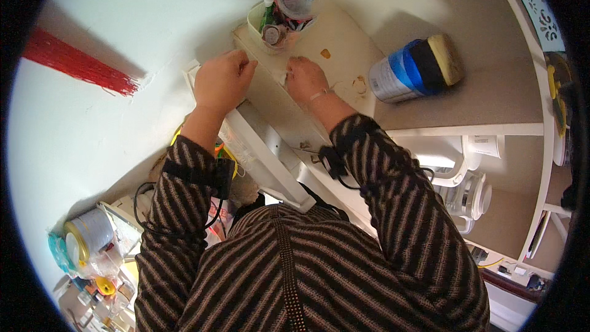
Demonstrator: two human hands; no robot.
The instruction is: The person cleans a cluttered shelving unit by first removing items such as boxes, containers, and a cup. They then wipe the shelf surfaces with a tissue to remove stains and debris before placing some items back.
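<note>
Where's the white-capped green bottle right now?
Head view, top, just left of centre: the green bottle is in the plastic tub, beyond the left hand and right hand.

The head camera, left of two wide fisheyes, sits on the wearer over there, facing downward: striped garment [286, 270] nearest, left hand [224, 83] and right hand [305, 80] farther, above mid-frame.

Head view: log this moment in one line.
left hand: curled, at open drawer | right hand: curled, at white cabinet edge | held items: cannot tell | canister: rightward, on shelf
</note>
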